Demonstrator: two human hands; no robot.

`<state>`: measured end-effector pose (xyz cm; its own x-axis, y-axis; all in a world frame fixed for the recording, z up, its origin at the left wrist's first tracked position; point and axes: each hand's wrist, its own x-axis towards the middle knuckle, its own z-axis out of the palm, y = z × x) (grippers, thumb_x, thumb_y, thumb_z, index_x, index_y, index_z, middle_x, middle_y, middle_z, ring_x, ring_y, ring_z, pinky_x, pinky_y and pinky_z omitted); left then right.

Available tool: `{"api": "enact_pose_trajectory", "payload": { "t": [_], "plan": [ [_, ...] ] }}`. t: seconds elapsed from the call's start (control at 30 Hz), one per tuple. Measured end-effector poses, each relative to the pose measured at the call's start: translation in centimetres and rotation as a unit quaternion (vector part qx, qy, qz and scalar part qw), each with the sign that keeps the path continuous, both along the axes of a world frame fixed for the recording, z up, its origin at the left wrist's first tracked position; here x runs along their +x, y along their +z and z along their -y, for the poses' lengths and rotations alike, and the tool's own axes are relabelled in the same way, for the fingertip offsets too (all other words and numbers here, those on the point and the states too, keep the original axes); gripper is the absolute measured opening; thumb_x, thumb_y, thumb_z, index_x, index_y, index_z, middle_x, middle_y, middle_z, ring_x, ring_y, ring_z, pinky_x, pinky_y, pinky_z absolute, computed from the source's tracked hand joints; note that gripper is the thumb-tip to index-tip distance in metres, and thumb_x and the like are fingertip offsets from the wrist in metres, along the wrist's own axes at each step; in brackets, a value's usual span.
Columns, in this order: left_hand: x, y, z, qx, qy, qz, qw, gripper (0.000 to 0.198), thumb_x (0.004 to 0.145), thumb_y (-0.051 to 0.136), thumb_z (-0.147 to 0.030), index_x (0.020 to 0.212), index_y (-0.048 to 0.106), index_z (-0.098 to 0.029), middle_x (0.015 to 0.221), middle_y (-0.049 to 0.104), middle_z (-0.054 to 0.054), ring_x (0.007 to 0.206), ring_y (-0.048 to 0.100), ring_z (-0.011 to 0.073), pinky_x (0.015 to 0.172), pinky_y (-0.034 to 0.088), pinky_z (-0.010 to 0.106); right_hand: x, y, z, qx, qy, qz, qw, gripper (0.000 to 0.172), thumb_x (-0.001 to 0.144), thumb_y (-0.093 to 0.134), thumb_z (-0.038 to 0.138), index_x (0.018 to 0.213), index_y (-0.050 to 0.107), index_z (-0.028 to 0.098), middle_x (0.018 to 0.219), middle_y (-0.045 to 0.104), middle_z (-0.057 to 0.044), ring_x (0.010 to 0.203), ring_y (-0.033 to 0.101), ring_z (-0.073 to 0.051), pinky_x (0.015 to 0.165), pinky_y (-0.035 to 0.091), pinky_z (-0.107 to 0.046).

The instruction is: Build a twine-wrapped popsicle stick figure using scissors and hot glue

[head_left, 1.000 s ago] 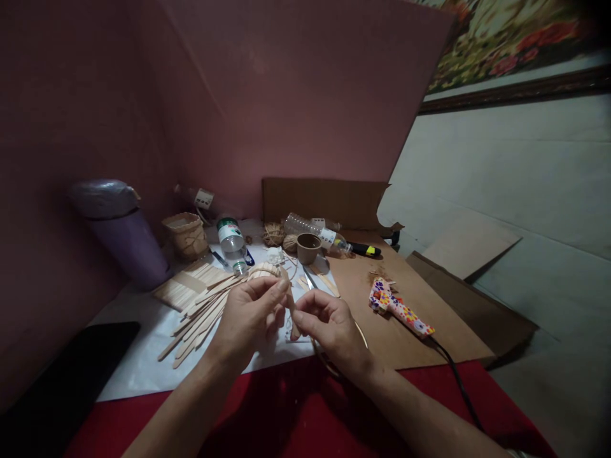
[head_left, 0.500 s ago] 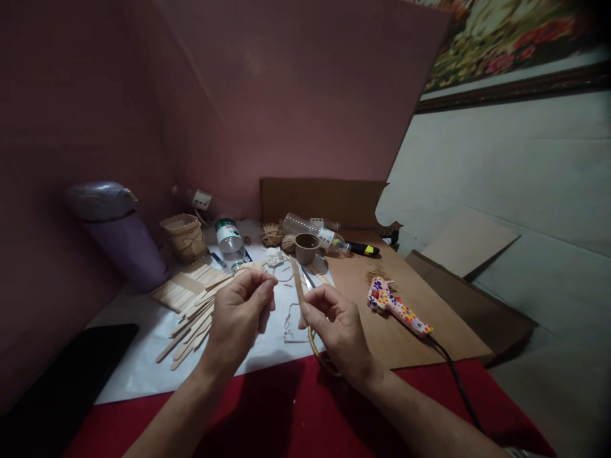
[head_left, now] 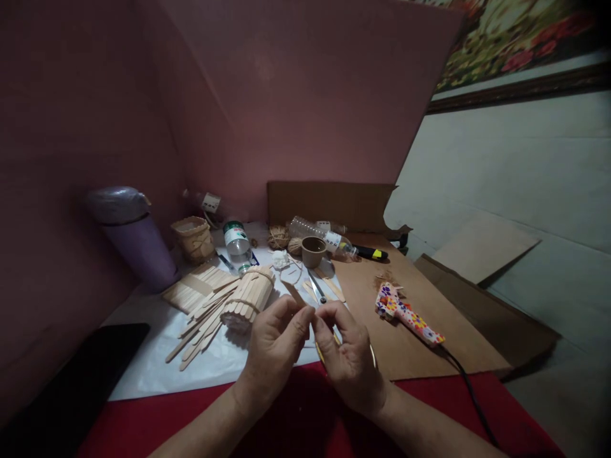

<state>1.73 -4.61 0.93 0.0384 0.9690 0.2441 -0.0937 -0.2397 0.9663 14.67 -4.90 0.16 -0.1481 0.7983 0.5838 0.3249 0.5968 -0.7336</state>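
My left hand and my right hand meet fingertip to fingertip above the front edge of the white sheet. Between their pinched fingers is the lower end of a thin flat brown strip, which slants up to the left. Below my right hand lie scissors, blades pointing away, yellow handles partly covered by the hand. Left of my hands, a plastic bottle wrapped in craft sticks lies on its side, banded with twine. Loose craft sticks fan out beside it.
A floral glue gun with a black cord rests on cardboard at right. Behind are a brown cup, clear bottles, twine balls, a utility knife and a wooden pot. A purple tumbler stands left.
My left hand has moved right to join my right hand at the strip. The strip, upright before in my right hand, now leans left. The stick-covered bottle has come into fuller view.
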Motion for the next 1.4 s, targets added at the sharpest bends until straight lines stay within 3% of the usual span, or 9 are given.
{"api": "enact_pose_trajectory", "payload": {
  "t": [0.27,0.53,0.63,0.77,0.9,1.07,1.23,1.33,1.4],
  "plan": [
    [0.0,-1.5,0.6,0.074,-0.007,-0.052,0.996,0.015,0.091,0.051,-0.029,0.078,0.054,-0.021,0.06,0.048,-0.003,0.048,0.038,0.0079,0.046,0.032,0.023,0.2,-0.7,0.0,-0.013,0.021,-0.015,1.0,0.016,0.095,0.042,0.026,0.081,0.05,0.023,0.071,0.051,0.0,0.064,0.051,-0.016,0.061,0.041,-0.03],
    [0.1,-0.9,0.6,0.121,0.028,-0.11,0.986,0.028,0.095,0.041,-0.027,0.07,0.052,-0.02,0.061,0.05,-0.002,0.053,0.046,0.0088,0.05,0.036,0.022,0.2,-0.8,-0.3,0.005,0.044,-0.009,0.999,0.017,0.094,0.043,0.023,0.078,0.049,0.022,0.072,0.051,-0.001,0.066,0.05,-0.017,0.063,0.041,-0.031],
    [-0.2,-1.1,0.4,0.156,0.035,-0.09,0.983,0.026,0.095,0.041,-0.026,0.075,0.056,-0.019,0.059,0.051,-0.003,0.051,0.047,0.0079,0.05,0.037,0.021,0.1,-0.7,-0.7,0.019,0.065,-0.007,0.998,0.019,0.094,0.041,0.021,0.077,0.049,0.021,0.071,0.051,-0.001,0.066,0.049,-0.017,0.062,0.04,-0.031],
    [-0.6,-1.2,0.3,0.166,0.101,-0.029,0.98,0.019,0.095,0.044,-0.025,0.089,0.06,-0.019,0.058,0.054,-0.004,0.048,0.048,0.0072,0.048,0.038,0.019,0.1,-0.6,-1.0,0.055,0.101,0.033,0.993,0.018,0.092,0.041,0.02,0.076,0.048,0.02,0.07,0.051,-0.002,0.065,0.048,-0.017,0.062,0.037,-0.031],
    [-0.7,-0.7,0.6,0.151,0.13,0.013,0.98,0.029,0.095,0.043,-0.028,0.076,0.063,-0.018,0.049,0.053,-0.004,0.042,0.047,0.0075,0.043,0.037,0.02,0.1,-0.7,-1.0,0.083,0.129,0.056,0.987,0.017,0.093,0.04,0.022,0.078,0.049,0.019,0.071,0.053,-0.004,0.065,0.048,-0.017,0.061,0.036,-0.032],
    [-1.1,0.0,0.9,0.136,0.151,0.059,0.977,0.039,0.095,0.041,-0.03,0.072,0.069,-0.016,0.044,0.054,-0.001,0.04,0.044,0.0095,0.038,0.032,0.022,0.2,-1.1,-0.9,0.057,0.082,-0.026,0.995,0.022,0.096,0.038,0.028,0.077,0.048,0.02,0.069,0.048,-0.001,0.064,0.046,-0.015,0.06,0.036,-0.03],
    [-1.6,0.5,0.5,0.2,0.122,-0.014,0.972,0.03,0.089,0.053,-0.023,0.062,0.065,-0.017,0.052,0.056,-0.001,0.046,0.048,0.0091,0.045,0.037,0.023,0.6,-1.1,-2.3,0.002,-0.016,-0.224,0.974,0.026,0.099,0.037,0.035,0.079,0.047,0.021,0.066,0.045,0.004,0.052,0.039,-0.01,0.049,0.032,-0.024],
    [-1.4,1.0,-0.1,0.186,0.185,0.052,0.964,0.012,0.085,0.06,-0.023,0.075,0.063,-0.018,0.054,0.056,-0.004,0.046,0.047,0.0091,0.044,0.036,0.023,1.3,-0.6,-3.3,0.036,-0.069,-0.306,0.949,0.025,0.099,0.037,0.036,0.081,0.047,0.021,0.068,0.045,0.004,0.051,0.039,-0.01,0.048,0.032,-0.024],
    [-1.2,1.4,-0.4,0.168,0.206,0.066,0.962,0.022,0.087,0.057,-0.026,0.066,0.056,-0.019,0.049,0.05,-0.006,0.043,0.042,0.0078,0.042,0.031,0.022,1.8,-0.4,-3.6,0.066,-0.086,-0.297,0.949,0.026,0.099,0.037,0.035,0.079,0.047,0.021,0.068,0.045,0.003,0.053,0.04,-0.01,0.05,0.033,-0.024]
  ]
}}
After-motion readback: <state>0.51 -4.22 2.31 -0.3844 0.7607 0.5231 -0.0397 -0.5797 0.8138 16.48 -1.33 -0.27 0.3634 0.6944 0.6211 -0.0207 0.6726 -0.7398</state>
